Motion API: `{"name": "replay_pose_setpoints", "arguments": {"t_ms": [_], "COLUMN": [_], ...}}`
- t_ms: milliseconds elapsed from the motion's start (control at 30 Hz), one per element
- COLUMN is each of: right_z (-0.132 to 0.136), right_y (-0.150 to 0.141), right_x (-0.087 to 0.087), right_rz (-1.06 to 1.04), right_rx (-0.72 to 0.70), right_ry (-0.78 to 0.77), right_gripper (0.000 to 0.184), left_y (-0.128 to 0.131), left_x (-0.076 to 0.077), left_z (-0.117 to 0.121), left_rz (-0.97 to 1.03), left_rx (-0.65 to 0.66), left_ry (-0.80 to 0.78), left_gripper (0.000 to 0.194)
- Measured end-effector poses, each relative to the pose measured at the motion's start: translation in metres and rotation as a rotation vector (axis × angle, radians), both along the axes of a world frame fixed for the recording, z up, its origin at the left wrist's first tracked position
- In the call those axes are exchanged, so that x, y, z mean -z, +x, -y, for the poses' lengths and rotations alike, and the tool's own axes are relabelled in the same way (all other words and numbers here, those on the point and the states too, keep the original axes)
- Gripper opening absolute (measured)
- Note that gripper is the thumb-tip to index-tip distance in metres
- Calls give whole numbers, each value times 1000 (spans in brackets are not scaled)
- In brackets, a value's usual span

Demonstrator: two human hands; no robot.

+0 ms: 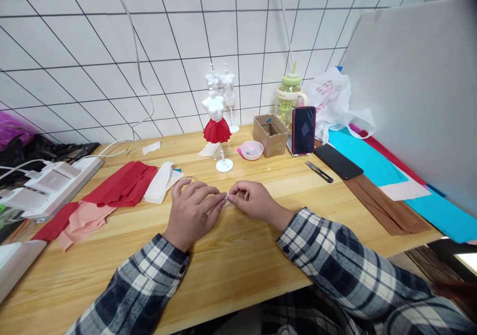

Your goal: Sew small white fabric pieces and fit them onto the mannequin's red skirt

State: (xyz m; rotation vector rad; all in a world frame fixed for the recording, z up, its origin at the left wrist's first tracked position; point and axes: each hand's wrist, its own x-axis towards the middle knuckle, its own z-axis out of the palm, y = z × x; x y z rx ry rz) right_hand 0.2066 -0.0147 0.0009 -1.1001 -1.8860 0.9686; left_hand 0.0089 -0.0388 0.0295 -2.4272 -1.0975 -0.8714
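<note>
My left hand (196, 208) and my right hand (253, 201) meet over the middle of the table, fingertips pinched close together. Between them is a tiny pale bit, too small to name. Behind my hands stands a small white dress form (215, 107) wearing a red pleated skirt (216, 131). To its right is a pink dish (252, 149) with small beads in it. Beyond my left hand lies a piece of white fabric (160, 183), with a thin loop partly hidden behind my fingers.
Red fabric (122, 183) and a power strip (55, 183) lie left. Toward the back right are a cardboard box (271, 135), a green-lidded bottle (288, 94), a propped phone (303, 131), thread snips (319, 172), a black phone (338, 161), and brown fabric (387, 206). Two more dress forms stand behind.
</note>
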Motion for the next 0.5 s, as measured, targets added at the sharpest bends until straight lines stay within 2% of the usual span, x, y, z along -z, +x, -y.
{"name": "replay_pose_setpoints", "arguments": {"t_ms": [200, 400, 500], "right_z": [0, -2, -2], "right_y": [-1, 1, 1], "right_x": [3, -2, -2], "right_rz": [-12, -67, -116], "right_rx": [-14, 39, 29], "right_ry": [-54, -39, -43], "right_gripper": [21, 14, 17], "left_y": [2, -1, -2], "left_x": [1, 2, 4], "left_z": [2, 0, -3], "left_rz": [-15, 129, 146], "left_rx": [36, -79, -69], "left_ry": [12, 11, -39], "left_gripper": [8, 13, 13]}}
